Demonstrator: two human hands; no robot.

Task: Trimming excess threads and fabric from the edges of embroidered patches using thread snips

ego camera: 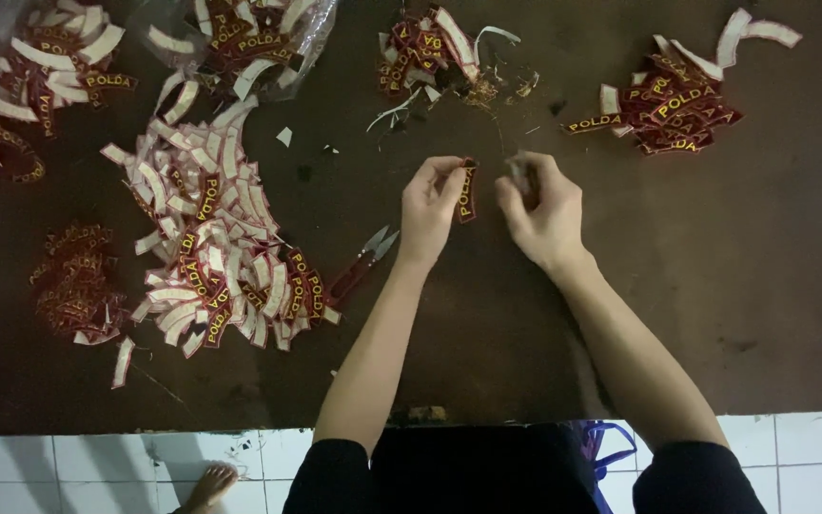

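Note:
My left hand [430, 205] pinches a small curved dark red patch [467, 193] with yellow lettering, held upright over the brown table [715, 286]. My right hand [542, 205] is a little to its right, fingers curled around a thin pale scrap or thread; what it holds is blurred. A small red-handled thread snipper [365, 262] lies on the table just left of my left wrist, blades apart.
A big heap of patches [216, 238], many white side up, covers the left. Smaller piles lie at far left [73, 281], top middle [430, 48] and top right [673, 100]. Plastic bags of patches [240, 33] sit at the top left. White floor tiles [811, 466] and a bare foot [211, 485] show below.

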